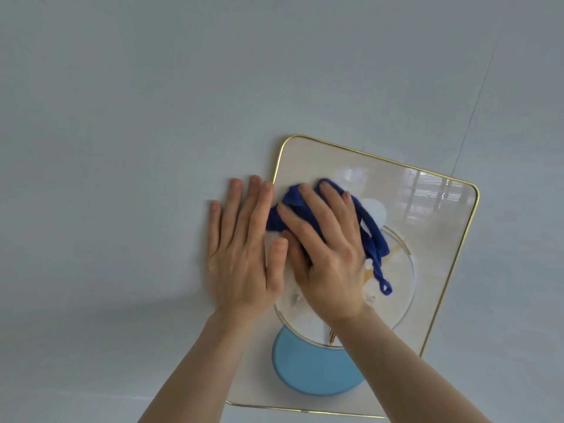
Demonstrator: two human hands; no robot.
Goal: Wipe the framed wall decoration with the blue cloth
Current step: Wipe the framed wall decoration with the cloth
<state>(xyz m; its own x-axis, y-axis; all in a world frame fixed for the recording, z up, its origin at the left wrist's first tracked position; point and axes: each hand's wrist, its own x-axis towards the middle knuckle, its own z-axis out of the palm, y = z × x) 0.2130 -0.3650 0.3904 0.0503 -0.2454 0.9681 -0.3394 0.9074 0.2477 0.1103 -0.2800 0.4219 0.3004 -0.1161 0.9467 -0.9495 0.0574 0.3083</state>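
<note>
Forearms nearest me. Right hand (328, 254) presses blue cloth (374, 236) flat-palmed; unwiped framed wall decoration (433, 215) extends toward two o'clock; left hand (241, 251) splayed, empty.

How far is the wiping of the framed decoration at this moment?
Done: the blue cloth is already on the glass of the framed decoration. In hand: the right hand presses it on the upper left part, while the left hand lies flat across the left edge. Left: probably the right side and bottom.
</note>
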